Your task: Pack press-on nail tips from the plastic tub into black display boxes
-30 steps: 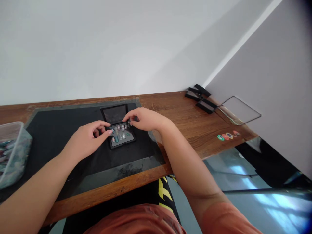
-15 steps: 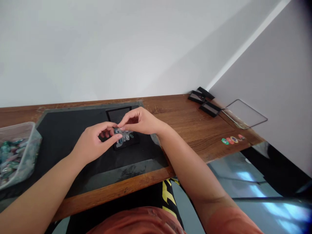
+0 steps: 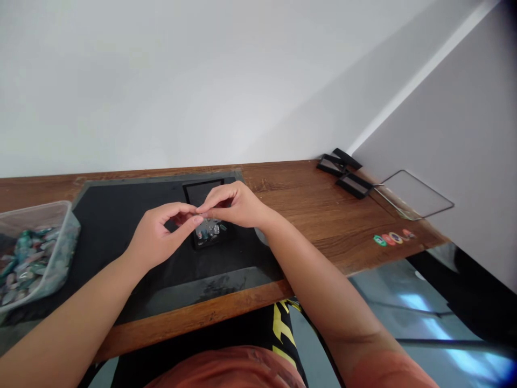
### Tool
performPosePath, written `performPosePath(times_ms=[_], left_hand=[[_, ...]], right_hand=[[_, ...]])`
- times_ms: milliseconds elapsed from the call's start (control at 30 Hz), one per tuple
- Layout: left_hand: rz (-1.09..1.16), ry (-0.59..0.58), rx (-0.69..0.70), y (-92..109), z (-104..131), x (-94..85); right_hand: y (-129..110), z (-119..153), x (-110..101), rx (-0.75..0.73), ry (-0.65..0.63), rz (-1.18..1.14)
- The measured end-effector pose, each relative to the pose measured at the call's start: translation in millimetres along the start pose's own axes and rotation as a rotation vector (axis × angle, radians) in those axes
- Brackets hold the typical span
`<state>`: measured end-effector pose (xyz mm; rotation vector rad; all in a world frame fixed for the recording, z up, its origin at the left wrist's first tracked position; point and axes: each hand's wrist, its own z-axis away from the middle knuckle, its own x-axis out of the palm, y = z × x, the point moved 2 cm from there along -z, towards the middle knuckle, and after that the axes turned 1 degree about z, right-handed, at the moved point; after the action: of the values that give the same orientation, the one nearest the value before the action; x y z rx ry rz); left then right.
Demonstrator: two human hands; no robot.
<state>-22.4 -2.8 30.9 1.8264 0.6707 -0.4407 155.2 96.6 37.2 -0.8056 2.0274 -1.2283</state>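
Both hands meet above a black-framed shallow tray (image 3: 203,183) on the dark mat. My left hand (image 3: 163,231) is closed, its thumb and fingertips pinched together over the tray. Against those fingertips, my right hand (image 3: 236,205) is pinched too, index finger and thumb touching the left ones. Whatever sits between the fingers is too small or hidden to make out. Several small clear and bluish-green stones (image 3: 208,233) lie in the near part of the tray, just below the fingertips. The hands cover the tray's middle.
A clear plastic tub (image 3: 64,253) of mixed polished stones stands at the left. The black mat (image 3: 121,215) covers the wooden table's left part. Black small frames (image 3: 353,184), a thin wire frame (image 3: 428,188) and several round coloured stickers (image 3: 396,237) are at the right, near the wall.
The fingertips have closed in on each other and lifted slightly off the stones, so more stones show below them. The whole view has shifted a little, moving the scene right.
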Motion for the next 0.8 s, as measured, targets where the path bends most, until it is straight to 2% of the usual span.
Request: performPosePath(times_ms=[133,300,500,633,733,800], left_hand=[[0.004,-0.029,-0.013,0.4,-0.7,0.5],[0.044,-0.08,-0.062,-1.5,-1.8,1.2],[0.318,-0.004,-0.14,-12.1,-5.1,3.2],[0.468,0.034,-0.209,-13.2,-6.5,3.1],[0.577,0.022,-0.271,-11.6,-5.8,2.9],[0.626,0.002,-0.298,-11.7,-4.9,3.3]], right_hand=[[2.0,0.3,1.2,-0.005,-0.007,0.039],[3.4,0.6,-2.9,0.044,0.045,0.131],[-3.1,1.3,-7.2,0.102,0.112,0.246],[-8.6,0.0,-11.3,0.056,0.286,0.309],[-11.7,-0.6,-18.1,-0.008,0.462,0.333],[-10.2,-0.6,-22.2,-0.007,0.522,0.398]])
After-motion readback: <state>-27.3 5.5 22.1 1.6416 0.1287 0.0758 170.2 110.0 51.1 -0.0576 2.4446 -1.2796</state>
